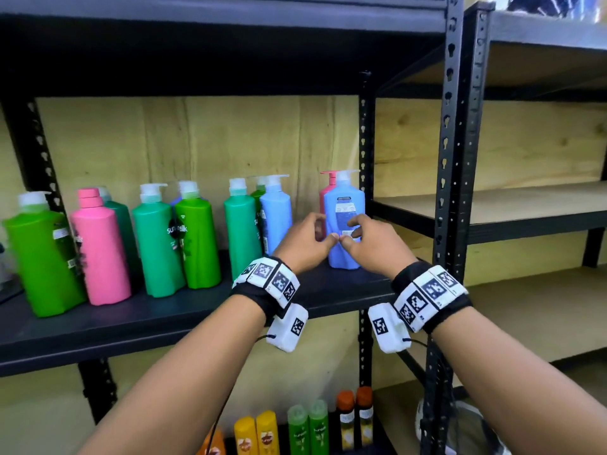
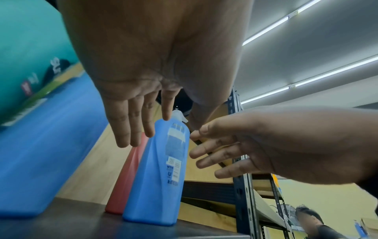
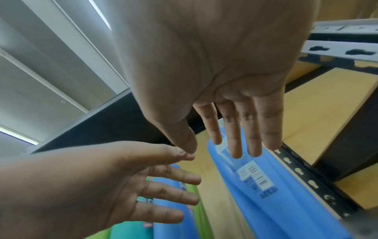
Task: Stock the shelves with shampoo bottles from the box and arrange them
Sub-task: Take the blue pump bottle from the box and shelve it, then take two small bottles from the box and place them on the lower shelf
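Note:
A blue pump bottle (image 1: pixel 345 198) stands upright at the right end of the dark shelf (image 1: pixel 164 316), its back label facing me. Behind it is a red pump bottle (image 1: pixel 325 192). My left hand (image 1: pixel 308 239) and right hand (image 1: pixel 368 239) hover close in front of the blue bottle, thumbs nearly meeting. The left wrist view shows the left hand (image 2: pixel 135 126) with straight fingers near the blue bottle (image 2: pixel 159 169) and the red bottle (image 2: pixel 126 177). The right hand (image 3: pixel 237 129) is equally straight-fingered before the blue bottle (image 3: pixel 266 194). Neither hand grips anything.
Several green, teal, pink and blue pump bottles (image 1: pixel 157 241) line the shelf to the left. Small yellow, green and orange bottles (image 1: pixel 289 428) stand on the shelf below. A black upright post (image 1: pixel 364 142) is right beside the blue bottle. Wooden shelves (image 1: pixel 492 205) lie beyond it.

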